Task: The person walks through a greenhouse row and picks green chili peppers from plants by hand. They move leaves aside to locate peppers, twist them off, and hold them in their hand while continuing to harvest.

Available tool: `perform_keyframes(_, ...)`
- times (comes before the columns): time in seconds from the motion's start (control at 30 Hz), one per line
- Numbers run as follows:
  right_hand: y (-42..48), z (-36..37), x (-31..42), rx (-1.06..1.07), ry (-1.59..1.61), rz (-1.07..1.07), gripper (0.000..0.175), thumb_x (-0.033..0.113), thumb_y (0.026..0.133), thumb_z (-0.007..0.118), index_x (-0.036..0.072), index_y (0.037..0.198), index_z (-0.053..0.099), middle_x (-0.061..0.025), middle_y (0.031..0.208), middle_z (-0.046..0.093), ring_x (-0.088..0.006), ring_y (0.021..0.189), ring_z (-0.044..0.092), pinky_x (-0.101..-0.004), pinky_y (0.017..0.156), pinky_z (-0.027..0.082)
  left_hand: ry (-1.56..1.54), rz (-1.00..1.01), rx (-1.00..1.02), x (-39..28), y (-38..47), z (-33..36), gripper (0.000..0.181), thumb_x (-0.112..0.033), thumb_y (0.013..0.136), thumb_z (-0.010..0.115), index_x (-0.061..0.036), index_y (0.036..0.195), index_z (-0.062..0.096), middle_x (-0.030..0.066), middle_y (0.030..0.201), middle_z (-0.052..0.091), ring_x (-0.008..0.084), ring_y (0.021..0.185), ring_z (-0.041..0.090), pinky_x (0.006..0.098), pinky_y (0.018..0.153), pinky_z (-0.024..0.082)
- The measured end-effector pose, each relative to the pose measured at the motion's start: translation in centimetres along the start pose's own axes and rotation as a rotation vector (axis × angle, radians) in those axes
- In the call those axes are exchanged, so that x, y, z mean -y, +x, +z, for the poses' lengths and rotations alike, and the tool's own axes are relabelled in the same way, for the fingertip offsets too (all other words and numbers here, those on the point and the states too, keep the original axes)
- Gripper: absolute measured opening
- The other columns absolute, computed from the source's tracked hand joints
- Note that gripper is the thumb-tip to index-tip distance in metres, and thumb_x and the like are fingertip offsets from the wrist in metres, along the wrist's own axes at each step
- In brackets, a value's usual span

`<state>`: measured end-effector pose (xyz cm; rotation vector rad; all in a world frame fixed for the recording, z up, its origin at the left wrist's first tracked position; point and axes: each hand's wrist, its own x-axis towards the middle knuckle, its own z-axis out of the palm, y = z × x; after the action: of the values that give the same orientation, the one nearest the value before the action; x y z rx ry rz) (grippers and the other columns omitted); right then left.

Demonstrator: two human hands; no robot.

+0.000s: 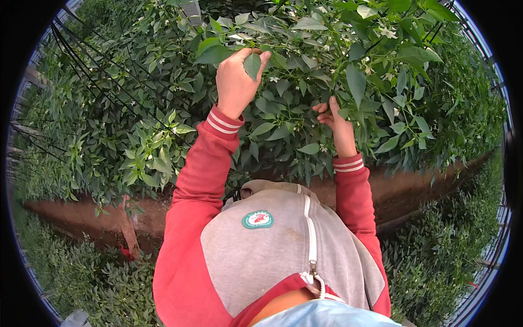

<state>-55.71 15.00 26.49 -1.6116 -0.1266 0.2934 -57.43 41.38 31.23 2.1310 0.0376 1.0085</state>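
Pepper plants [282, 126] with dark green leaves and small white flowers stand before me. My left hand [239, 79], at the upper middle, has its thumb and fingers closed on a leafy pepper shoot [214, 51]; one leaf [252, 66] lies over the fingers. Lower and to the right, my right hand [337, 120] reaches among the leaves beside a pepper stem [334, 77], its thumb pointing up and its fingers bent. Foliage partly covers this hand, so its hold on the stem cannot be made out.
Black strings [81, 53] run slanting through the plants at the upper left. A brown soil path [400, 192] crosses behind the foliage, with a reddish post [130, 229] at the left. More plant rows [429, 253] grow along its near side. A grey post [192, 12] rises at the top.
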Motion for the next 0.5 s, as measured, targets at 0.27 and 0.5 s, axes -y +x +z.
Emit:
perform_keyframes(0.27, -1.3, 2.0, 1.0, -0.046, -0.016, -0.325, 0.037, 0.012, 0.089, 0.075, 0.0, 0.122, 0.063, -0.0046, 0.112, 0.07, -0.0143, 0.102, 0.061, -0.0305, 0.093, 0.046, -0.75, -0.158, 0.054, 2.0, 1.2, 2.2, 0.034, -0.028, 0.097, 0.07, 0.0025, 0.112, 0.069, 0.0029, 0.086, 0.072, 0.0089, 0.075, 0.062, 0.0248, 0.074, 0.049)
perform_keyframes(0.5, -4.0, 2.6, 4.1, -0.184, -0.476, -0.24, 0.04, 0.011, 0.085, 0.074, -0.003, 0.12, 0.06, -0.0157, 0.111, 0.069, -0.0269, 0.103, 0.065, -0.0336, 0.089, 0.049, -0.866, -0.215, 0.09, 2.9, 2.2, 2.9, 0.033, -0.027, 0.094, 0.073, 0.0037, 0.106, 0.07, 0.0069, 0.088, 0.072, 0.0113, 0.081, 0.067, 0.0257, 0.075, 0.052)
